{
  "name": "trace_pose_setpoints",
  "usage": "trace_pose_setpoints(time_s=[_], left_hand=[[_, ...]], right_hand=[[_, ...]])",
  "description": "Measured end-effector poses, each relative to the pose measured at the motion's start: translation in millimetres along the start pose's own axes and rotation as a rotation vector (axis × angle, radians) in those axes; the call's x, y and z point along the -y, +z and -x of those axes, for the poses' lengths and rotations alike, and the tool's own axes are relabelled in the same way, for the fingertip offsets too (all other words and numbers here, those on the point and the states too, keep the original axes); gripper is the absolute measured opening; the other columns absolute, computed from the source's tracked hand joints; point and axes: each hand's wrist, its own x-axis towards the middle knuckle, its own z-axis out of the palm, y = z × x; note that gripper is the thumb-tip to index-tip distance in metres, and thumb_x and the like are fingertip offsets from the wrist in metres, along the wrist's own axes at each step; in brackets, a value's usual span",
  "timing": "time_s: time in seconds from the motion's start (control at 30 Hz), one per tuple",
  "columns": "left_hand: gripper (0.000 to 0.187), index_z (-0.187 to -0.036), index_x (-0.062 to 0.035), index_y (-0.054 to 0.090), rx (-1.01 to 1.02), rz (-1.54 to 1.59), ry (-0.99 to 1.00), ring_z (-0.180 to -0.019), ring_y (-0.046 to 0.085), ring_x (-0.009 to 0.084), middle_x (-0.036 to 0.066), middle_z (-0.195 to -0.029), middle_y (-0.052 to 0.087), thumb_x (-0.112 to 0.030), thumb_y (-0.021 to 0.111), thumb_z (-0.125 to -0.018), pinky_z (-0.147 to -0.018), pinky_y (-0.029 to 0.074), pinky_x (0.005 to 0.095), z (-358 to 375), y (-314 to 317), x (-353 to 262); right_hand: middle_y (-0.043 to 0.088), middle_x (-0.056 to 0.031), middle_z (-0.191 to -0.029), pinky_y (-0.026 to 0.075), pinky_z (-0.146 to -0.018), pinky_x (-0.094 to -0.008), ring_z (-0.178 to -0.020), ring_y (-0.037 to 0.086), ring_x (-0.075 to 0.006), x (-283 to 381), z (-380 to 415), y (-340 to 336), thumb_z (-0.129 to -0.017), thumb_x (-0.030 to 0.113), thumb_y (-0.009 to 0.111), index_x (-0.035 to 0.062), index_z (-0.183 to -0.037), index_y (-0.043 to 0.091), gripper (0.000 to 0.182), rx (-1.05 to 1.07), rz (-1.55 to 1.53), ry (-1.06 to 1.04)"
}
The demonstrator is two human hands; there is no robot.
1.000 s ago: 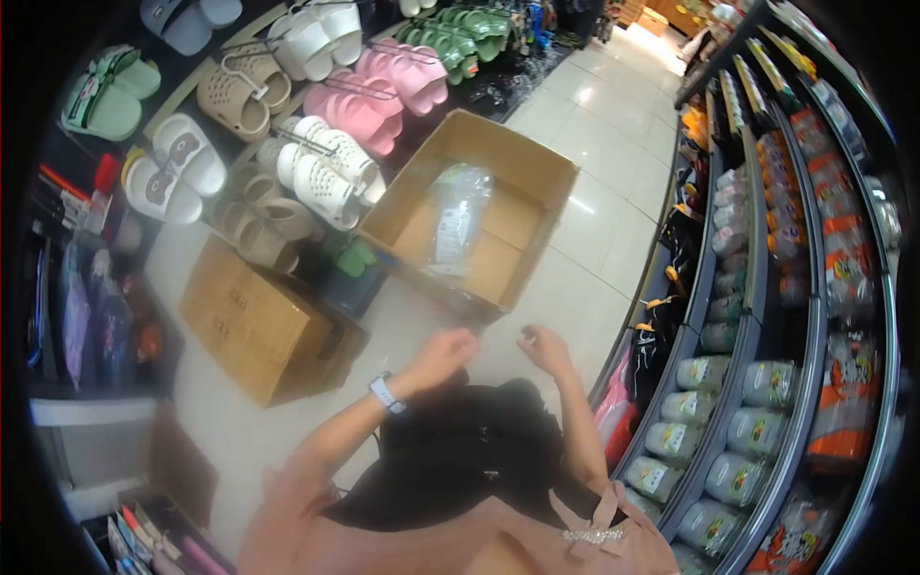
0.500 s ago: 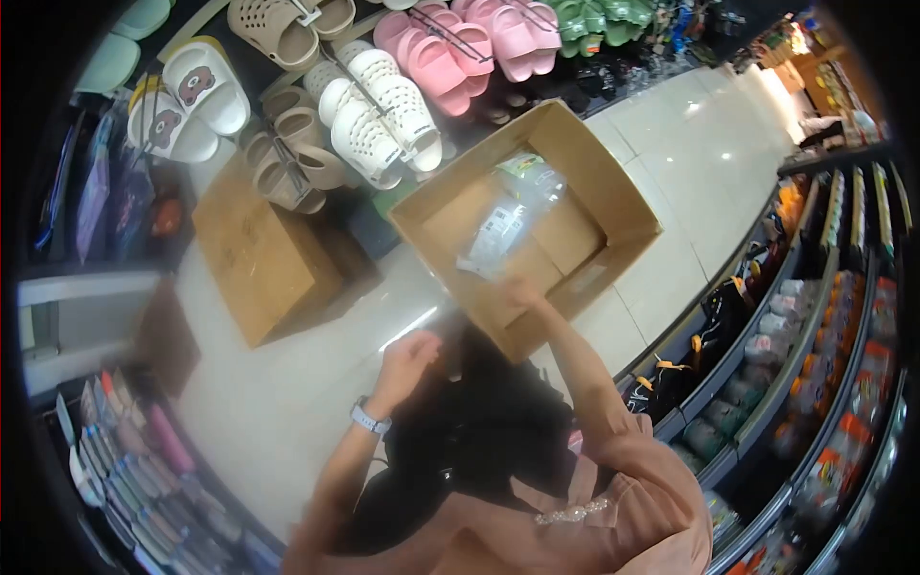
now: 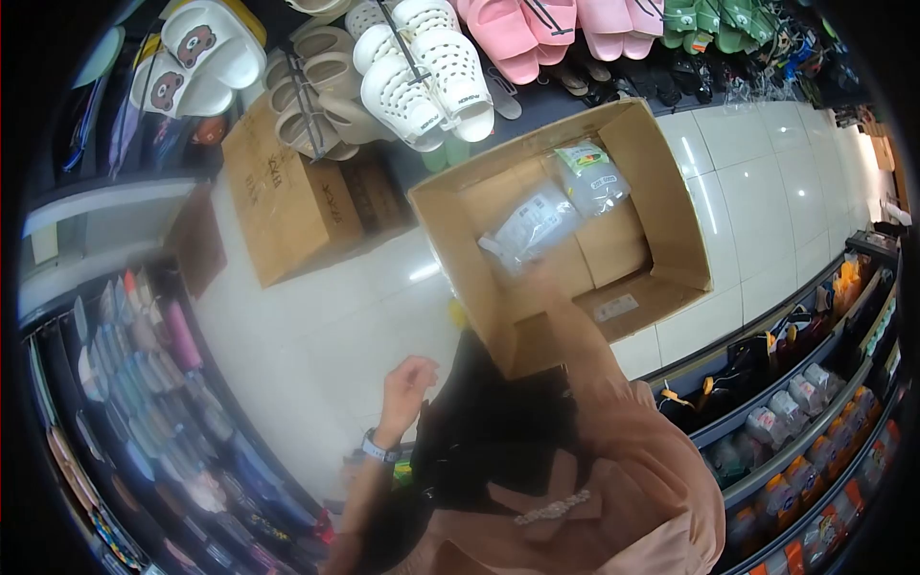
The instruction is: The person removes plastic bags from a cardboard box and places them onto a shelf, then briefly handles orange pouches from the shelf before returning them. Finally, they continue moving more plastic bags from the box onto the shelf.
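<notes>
My right hand (image 3: 544, 276) reaches down into an open cardboard box (image 3: 676, 206). Blurred by motion, it is at the lower edge of a clear plastic packet (image 3: 534, 225) with a white label; whether the fingers grip it is not clear. Beside that packet, farther back in the box, lies a second clear packet (image 3: 594, 182) with a green and white header. My left hand (image 3: 409, 381), with a watch on the wrist, is raised left of the box. Its fingers are loosely curled and apart, with nothing visible in them.
White clogs (image 3: 426, 72) and pink slippers (image 3: 508, 38) hang beyond the box. A closed carton (image 3: 287, 206) stands on the tiled floor (image 3: 326, 335) to the left. Shelves of small packaged goods (image 3: 791, 407) line the right; another stocked rack (image 3: 144, 383) is at left.
The view has shifted, and the box appears larger and farther right. My right hand stays low in the box by the labelled packet. The two packets now show more distinctly apart.
</notes>
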Motion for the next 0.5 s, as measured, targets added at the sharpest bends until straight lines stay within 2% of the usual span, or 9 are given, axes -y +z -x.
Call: trace_pose_setpoints(time_s=[0.07,0.1,0.17,0.23,0.3,0.33,0.37,0.4,0.5], left_hand=[[0.017,-0.092,0.0012,0.061,-0.007,-0.032,0.016,-0.073,0.055,0.0083,0.002,-0.077,0.059,-0.013,0.053,-0.095,-0.069,0.048,0.0233,-4.1,5.0,-7.0],[0.017,-0.092,0.0012,0.061,-0.010,-0.026,0.022,-0.073,0.055,0.0083,0.002,-0.077,0.059,-0.013,0.053,-0.095,-0.069,0.048,0.0233,-7.6,6.7,-9.4],[0.017,-0.092,0.0011,0.061,0.005,-0.010,0.055,-0.073,0.056,0.0085,0.002,-0.078,0.060,-0.013,0.053,-0.095,-0.070,0.048,0.0234,-18.2,7.3,-13.8],[0.016,-0.093,0.0012,0.062,0.001,-0.028,0.087,-0.074,0.056,0.0087,0.002,-0.078,0.060,-0.013,0.053,-0.094,-0.071,0.048,0.0243,-30.2,8.1,-17.2],[0.018,-0.103,0.0007,0.060,-0.031,-0.200,0.212,-0.080,0.058,0.0134,0.006,-0.087,0.062,-0.012,0.056,-0.091,-0.073,0.049,0.0270,-42.0,9.1,-21.1],[0.018,-0.103,0.0007,0.060,-0.029,-0.202,0.214,-0.080,0.058,0.0134,0.006,-0.087,0.062,-0.012,0.056,-0.091,-0.073,0.049,0.0270,-47.9,11.7,-28.2],[0.022,-0.109,0.0000,0.058,-0.087,-0.289,0.323,-0.085,0.059,0.0162,0.009,-0.093,0.061,-0.011,0.058,-0.090,-0.075,0.049,0.0282,-53.0,16.2,-38.2],[0.029,-0.114,-0.0007,0.056,-0.145,-0.376,0.434,-0.089,0.059,0.0189,0.012,-0.100,0.061,-0.010,0.060,-0.088,-0.077,0.050,0.0294,-58.2,21.8,-47.6],[0.037,-0.120,-0.0010,0.052,-0.232,-0.434,0.534,-0.098,0.058,0.0227,0.016,-0.111,0.057,-0.009,0.062,-0.085,-0.080,0.049,0.0306,-72.6,38.9,-67.9]], right_hand=[[0.066,-0.0096,-0.075,0.050,-0.067,-0.0291,-0.069,0.062,-0.0171,25.0,23.5,-12.3,-0.072,0.015,0.068,0.0011,-0.084,0.065,0.018,-0.012,-0.112,-0.083],[0.066,-0.0096,-0.075,0.050,-0.067,-0.0291,-0.069,0.062,-0.0171,39.9,37.5,-26.2,-0.072,0.015,0.068,0.0011,-0.084,0.065,0.018,-0.013,-0.108,-0.091],[0.064,-0.0064,-0.074,0.050,-0.070,-0.0298,-0.072,0.061,-0.0173,73.5,70.0,-56.0,-0.077,0.016,0.064,0.0040,-0.079,0.061,0.013,0.204,-0.322,-0.262],[0.063,-0.0060,-0.076,0.049,-0.070,-0.0296,-0.073,0.061,-0.0175,104.7,103.4,-88.4,-0.080,0.017,0.061,0.0054,-0.079,0.060,0.011,0.282,-0.380,-0.369],[0.062,-0.0056,-0.078,0.048,-0.070,-0.0295,-0.074,0.060,-0.0177,134.7,139.8,-120.5,-0.082,0.017,0.057,0.0067,-0.079,0.058,0.010,0.360,-0.438,-0.471],[0.062,-0.0068,-0.083,0.048,-0.074,-0.0300,-0.078,0.060,-0.0183,149.5,159.4,-135.9,-0.083,0.017,0.056,0.0050,-0.084,0.058,0.012,0.478,-0.578,-0.276],[0.063,-0.0080,-0.088,0.048,-0.077,-0.0305,-0.081,0.060,-0.0188,154.5,172.3,-145.0,-0.084,0.017,0.055,0.0033,-0.088,0.058,0.014,0.593,-0.714,-0.074],[0.063,-0.0080,-0.088,0.048,-0.077,-0.0305,-0.081,0.060,-0.0188,151.8,178.0,-148.6,-0.084,0.017,0.055,0.0033,-0.088,0.058,0.014,0.591,-0.715,-0.075],[0.064,-0.0118,-0.094,0.049,-0.082,-0.0334,-0.087,0.062,-0.0217,145.4,198.8,-154.4,-0.086,0.015,0.053,-0.0001,-0.095,0.058,0.018,0.710,-0.804,0.019]])
